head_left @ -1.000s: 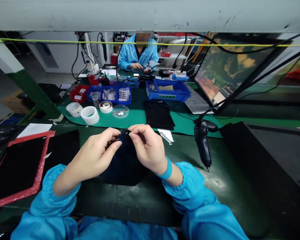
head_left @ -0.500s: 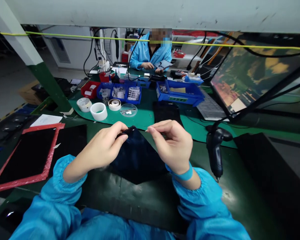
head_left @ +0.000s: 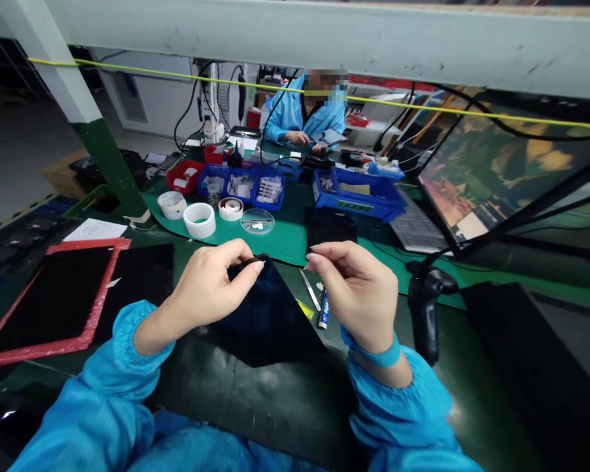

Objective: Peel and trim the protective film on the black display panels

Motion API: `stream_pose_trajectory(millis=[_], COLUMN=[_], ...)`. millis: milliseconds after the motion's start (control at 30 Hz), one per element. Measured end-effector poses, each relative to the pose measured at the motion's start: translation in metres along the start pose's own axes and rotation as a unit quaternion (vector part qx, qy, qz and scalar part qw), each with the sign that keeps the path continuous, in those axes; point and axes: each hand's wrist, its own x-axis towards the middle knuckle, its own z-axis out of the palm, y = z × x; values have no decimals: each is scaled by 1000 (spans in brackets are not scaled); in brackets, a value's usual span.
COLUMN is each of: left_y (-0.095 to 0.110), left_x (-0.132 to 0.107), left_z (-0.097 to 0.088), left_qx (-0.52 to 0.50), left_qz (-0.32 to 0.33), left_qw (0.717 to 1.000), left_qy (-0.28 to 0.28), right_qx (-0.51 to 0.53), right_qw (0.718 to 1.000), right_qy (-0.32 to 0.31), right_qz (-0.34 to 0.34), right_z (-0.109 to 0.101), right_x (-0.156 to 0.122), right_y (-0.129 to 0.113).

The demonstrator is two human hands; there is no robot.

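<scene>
My left hand (head_left: 214,285) grips a thin, glossy black panel (head_left: 273,324) by its upper corner, thumb on top. The panel hangs tilted over the bench. To its right, my right hand (head_left: 361,292) is closed in a pinch, apart from the panel. What sits between its fingertips, if anything, is too small to make out. Between the panel and my right hand lie metal tweezers (head_left: 310,290), a blue-and-white tube or pen (head_left: 323,313) and a small yellow item (head_left: 305,309), partly covered by the panel.
Tape rolls (head_left: 199,220) and a clear round dish (head_left: 257,221) stand on the green mat. Behind are blue bins (head_left: 356,196). A red-edged frame (head_left: 86,331) lies left, a black electric screwdriver (head_left: 424,308) right. A co-worker in blue (head_left: 285,118) sits opposite, holding a panel.
My right hand has moved right, away from the panel's corner. The tweezers, tube and yellow item have come into sight. My left thumb has shifted along the corner; the view has tilted slightly.
</scene>
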Motion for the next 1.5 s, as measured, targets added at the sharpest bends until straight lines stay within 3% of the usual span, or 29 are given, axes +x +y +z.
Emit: stream_pose_trajectory(millis=[367, 600, 1300, 1500], left_y=[-3, -4, -6, -7], left_x=[0, 2, 2, 4], left_z=[0, 1, 3, 3], left_qx=[-17, -21, -17, -44], left_qz=[-7, -3, -10, -25], left_qw=[1000, 1000, 1000, 999], left_qy=[3, 1, 21, -3], right_qx=[-24, 16, -11, -6], right_qw=[1000, 999, 999, 999], right_qy=[-13, -24, -35, -50], right_qz=[4, 25, -16, -5], right_z=[0, 2, 0, -1], right_x=[1, 0, 0, 2], right_y=[-2, 0, 3, 0])
